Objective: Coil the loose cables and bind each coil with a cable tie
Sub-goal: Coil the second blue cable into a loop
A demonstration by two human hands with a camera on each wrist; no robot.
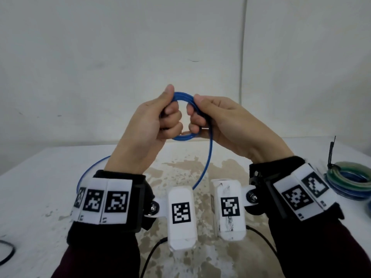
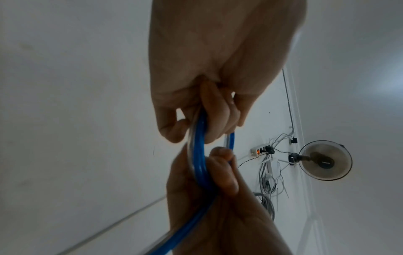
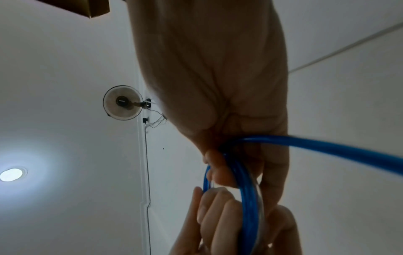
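A small coil of blue cable (image 1: 183, 96) hangs in the air above the table, held between both hands. My left hand (image 1: 160, 119) grips its left side with the fingers curled through the loop. On the coil's right side my right hand (image 1: 202, 117) grips it, thumb on top. A loose tail of the blue cable (image 1: 206, 163) drops from the right hand, passes behind the wrists and loops out to the left (image 1: 88, 171). The wrist views show the blue strands (image 2: 199, 155) (image 3: 248, 207) bunched between the fingers of both hands.
A finished bundle of green and blue coils (image 1: 351, 181), bound with a black cable tie (image 1: 330, 155), lies at the table's right edge. A black cable (image 1: 8, 251) lies at the near left edge. The white table (image 1: 40, 187) has a worn brown patch in the middle.
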